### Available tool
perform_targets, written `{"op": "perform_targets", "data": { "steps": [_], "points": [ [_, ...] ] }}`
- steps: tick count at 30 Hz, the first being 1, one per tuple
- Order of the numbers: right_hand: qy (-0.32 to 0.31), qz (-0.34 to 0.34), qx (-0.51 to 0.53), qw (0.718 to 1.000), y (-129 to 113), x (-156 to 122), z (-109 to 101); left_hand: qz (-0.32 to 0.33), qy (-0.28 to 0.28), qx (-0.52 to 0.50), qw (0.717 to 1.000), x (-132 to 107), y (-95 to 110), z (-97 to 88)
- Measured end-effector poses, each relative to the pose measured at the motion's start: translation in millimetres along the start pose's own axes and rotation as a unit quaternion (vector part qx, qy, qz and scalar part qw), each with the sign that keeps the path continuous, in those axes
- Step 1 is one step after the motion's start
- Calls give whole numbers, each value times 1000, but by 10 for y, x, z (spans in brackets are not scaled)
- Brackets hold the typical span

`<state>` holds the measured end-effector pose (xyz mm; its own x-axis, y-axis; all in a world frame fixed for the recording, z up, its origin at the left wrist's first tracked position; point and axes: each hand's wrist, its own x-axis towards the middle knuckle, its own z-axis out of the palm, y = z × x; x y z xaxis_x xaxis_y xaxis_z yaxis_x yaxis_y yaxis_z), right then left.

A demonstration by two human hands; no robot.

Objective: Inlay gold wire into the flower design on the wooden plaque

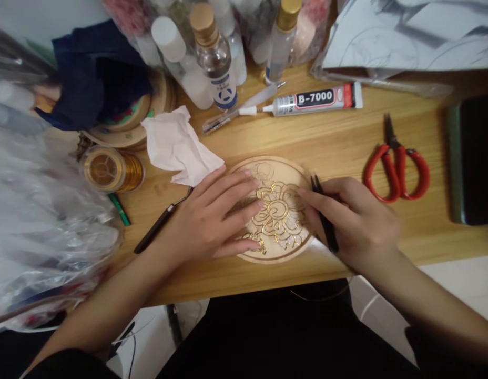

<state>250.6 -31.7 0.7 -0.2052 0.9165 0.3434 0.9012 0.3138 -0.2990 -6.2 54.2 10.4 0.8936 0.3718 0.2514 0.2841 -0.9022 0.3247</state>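
A round wooden disc (285, 169) with a gold-wire flower outline lies on the wooden table (318, 137) near its front edge. My left hand (212, 216) lies flat on the disc's left half, fingers stretched out over the pattern. My right hand (352, 221) rests on the disc's right edge and grips black tweezers (325, 216), whose points stick up past the knuckles. The fingertips of both hands nearly meet over the flower.
Red scissors (397, 163) lie to the right, a dark phone (475, 158) at the right edge. A B-7000 glue tube (315, 100), bottles (214, 58) and a tissue (176, 147) sit behind. A gold wire spool (110, 169), a dark-handled tool (161, 221) and plastic bags (42, 226) lie left.
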Motion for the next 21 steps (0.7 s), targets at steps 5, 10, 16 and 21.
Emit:
{"op": "perform_targets", "data": {
  "steps": [5,10,16,21],
  "points": [
    [-1,-9,2,1000,-15,12,-4,-13,-9,5,1000,8,5,17],
    [11,-12,-4,1000,-13,14,-1,-28,-25,-24,999,6,-11,36],
    [15,-14,8,1000,-7,31,10,-19,-44,-7,999,29,-3,27],
    [25,-14,20,999,-15,77,-13,-4,-61,16,998,44,-12,-6]
  ]
}}
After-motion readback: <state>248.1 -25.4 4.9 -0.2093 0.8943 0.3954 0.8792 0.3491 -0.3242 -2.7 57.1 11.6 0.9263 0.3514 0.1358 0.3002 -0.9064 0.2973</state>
